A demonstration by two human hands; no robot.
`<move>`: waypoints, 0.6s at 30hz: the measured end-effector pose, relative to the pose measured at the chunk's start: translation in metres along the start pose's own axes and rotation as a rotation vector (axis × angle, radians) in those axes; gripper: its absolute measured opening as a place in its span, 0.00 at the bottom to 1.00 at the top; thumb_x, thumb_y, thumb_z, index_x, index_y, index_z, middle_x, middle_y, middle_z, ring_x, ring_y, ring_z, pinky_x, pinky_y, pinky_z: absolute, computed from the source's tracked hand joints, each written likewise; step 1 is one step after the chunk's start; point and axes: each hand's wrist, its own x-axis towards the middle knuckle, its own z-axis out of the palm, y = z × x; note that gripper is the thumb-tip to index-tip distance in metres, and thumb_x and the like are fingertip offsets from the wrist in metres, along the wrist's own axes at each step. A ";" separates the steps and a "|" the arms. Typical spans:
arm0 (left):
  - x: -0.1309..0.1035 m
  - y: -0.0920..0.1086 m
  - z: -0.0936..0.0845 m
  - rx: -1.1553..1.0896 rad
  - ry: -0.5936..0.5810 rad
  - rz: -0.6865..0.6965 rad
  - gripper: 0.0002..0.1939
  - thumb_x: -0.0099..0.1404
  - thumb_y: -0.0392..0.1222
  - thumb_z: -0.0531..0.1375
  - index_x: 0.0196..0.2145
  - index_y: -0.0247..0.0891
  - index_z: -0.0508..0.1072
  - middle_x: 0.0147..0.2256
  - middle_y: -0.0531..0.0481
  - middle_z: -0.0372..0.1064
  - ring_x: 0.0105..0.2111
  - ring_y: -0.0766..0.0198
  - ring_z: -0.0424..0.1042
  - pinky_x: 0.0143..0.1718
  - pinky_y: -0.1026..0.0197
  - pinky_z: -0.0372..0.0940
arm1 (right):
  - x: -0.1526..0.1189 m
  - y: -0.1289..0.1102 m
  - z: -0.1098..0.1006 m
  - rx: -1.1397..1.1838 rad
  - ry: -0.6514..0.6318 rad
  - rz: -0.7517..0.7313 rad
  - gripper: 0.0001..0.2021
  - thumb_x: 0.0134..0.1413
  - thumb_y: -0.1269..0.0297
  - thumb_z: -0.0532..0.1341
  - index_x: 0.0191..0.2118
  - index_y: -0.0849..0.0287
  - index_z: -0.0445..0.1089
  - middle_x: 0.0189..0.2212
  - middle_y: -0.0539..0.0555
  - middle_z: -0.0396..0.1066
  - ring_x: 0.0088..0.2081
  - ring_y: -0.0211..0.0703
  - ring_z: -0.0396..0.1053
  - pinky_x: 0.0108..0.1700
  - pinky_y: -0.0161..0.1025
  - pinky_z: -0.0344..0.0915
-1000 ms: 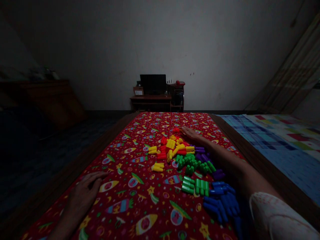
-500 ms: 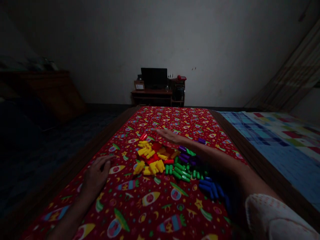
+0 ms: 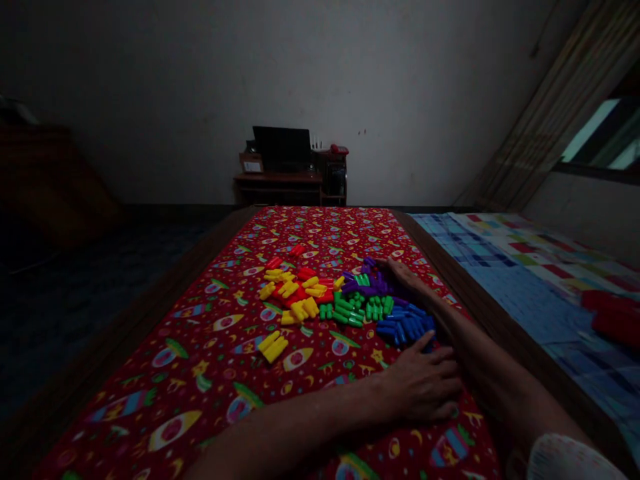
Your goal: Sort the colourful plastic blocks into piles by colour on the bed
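Observation:
Several yellow pieces (image 3: 301, 310), red pieces (image 3: 307, 274), green pieces (image 3: 349, 310), purple pieces (image 3: 367, 285) and blue pieces (image 3: 406, 325) lie in colour groups across a red patterned cloth (image 3: 295, 360). My left hand (image 3: 425, 380) rests palm down with spread fingers just below the blue group, its thumb side at the lowest blue pieces. At the right edge of the purple group is my right hand (image 3: 403, 275), fingers stretched out and holding nothing visible. One yellow cluster (image 3: 273, 346) sits apart, nearer to me.
Beyond the cloth's far end stands a small desk (image 3: 280, 179) with a black monitor (image 3: 283, 148) and a red telephone (image 3: 339, 149). A bed with a blue checked cover (image 3: 480, 267) is on the right. A dark wooden cabinet (image 3: 45, 180) stands at the left.
My left hand has crossed from the left side to the blue pieces. My right hand has moved right, to the purple pieces. Blue and purple pieces sit closer together, and the view has turned right.

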 end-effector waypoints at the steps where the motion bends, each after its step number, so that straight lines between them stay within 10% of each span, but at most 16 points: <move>1: 0.005 -0.006 0.006 0.024 -0.007 -0.036 0.12 0.68 0.45 0.51 0.43 0.39 0.71 0.48 0.46 0.70 0.55 0.56 0.63 0.65 0.42 0.44 | 0.006 -0.004 0.009 0.051 -0.061 -0.003 0.32 0.55 0.36 0.50 0.48 0.57 0.75 0.50 0.57 0.73 0.55 0.52 0.67 0.60 0.52 0.57; 7: -0.038 -0.063 -0.010 0.205 -0.078 -0.145 0.08 0.68 0.36 0.53 0.38 0.38 0.72 0.41 0.49 0.71 0.52 0.60 0.65 0.67 0.44 0.38 | 0.042 -0.030 0.076 0.193 -0.213 0.029 0.34 0.59 0.37 0.45 0.51 0.61 0.73 0.54 0.61 0.70 0.57 0.51 0.65 0.63 0.50 0.53; 13: -0.112 -0.077 -0.057 0.345 -0.142 -0.254 0.13 0.68 0.36 0.53 0.48 0.42 0.70 0.45 0.49 0.71 0.56 0.57 0.63 0.66 0.44 0.43 | 0.063 -0.072 0.152 0.219 -0.262 0.001 0.35 0.60 0.37 0.42 0.51 0.60 0.73 0.53 0.61 0.71 0.56 0.52 0.66 0.60 0.52 0.56; 18: -0.170 -0.095 -0.089 0.372 -0.122 -0.536 0.13 0.69 0.41 0.53 0.48 0.41 0.71 0.48 0.47 0.72 0.56 0.55 0.63 0.64 0.43 0.47 | 0.040 -0.086 0.114 0.107 -0.200 -0.202 0.38 0.58 0.34 0.40 0.51 0.57 0.73 0.52 0.59 0.71 0.57 0.51 0.64 0.61 0.51 0.55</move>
